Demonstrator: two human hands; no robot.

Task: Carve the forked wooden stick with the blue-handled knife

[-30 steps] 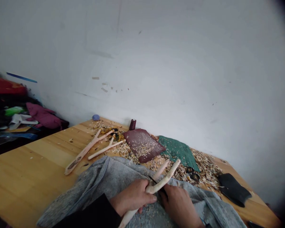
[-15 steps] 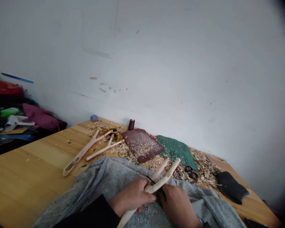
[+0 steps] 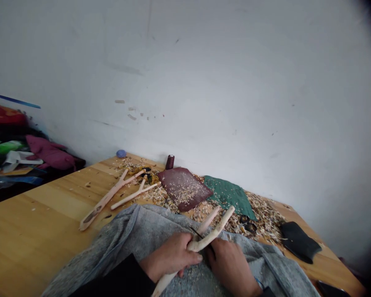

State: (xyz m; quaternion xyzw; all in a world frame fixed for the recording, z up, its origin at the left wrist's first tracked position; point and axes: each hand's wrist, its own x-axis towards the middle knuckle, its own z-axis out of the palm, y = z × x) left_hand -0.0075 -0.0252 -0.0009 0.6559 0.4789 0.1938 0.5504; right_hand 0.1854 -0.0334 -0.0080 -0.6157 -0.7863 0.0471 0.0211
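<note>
My left hand [image 3: 172,256] is wrapped round a pale, peeled forked stick [image 3: 205,240] just below its fork, with the two prongs pointing up and away. Close on the right, my right hand [image 3: 230,264] is closed on a dark-handled knife whose thin dark blade [image 3: 196,233] lies across the fork, between the prongs. Most of the handle is hidden by the fingers. Under both hands spreads a grey cloth [image 3: 151,231], dotted with fine shavings.
On the wooden table [image 3: 49,214] lie two other forked sticks [image 3: 103,202], a maroon sheet [image 3: 184,187], a green sheet [image 3: 228,196], a thread spool [image 3: 170,162], wood shavings [image 3: 267,216] and a black piece [image 3: 299,241]. A purple plush [image 3: 51,152] sits at far left.
The view has shifted slightly, so the table and its objects sit a little further left. Both hands keep nearly the same hold on the stick and knife.
</note>
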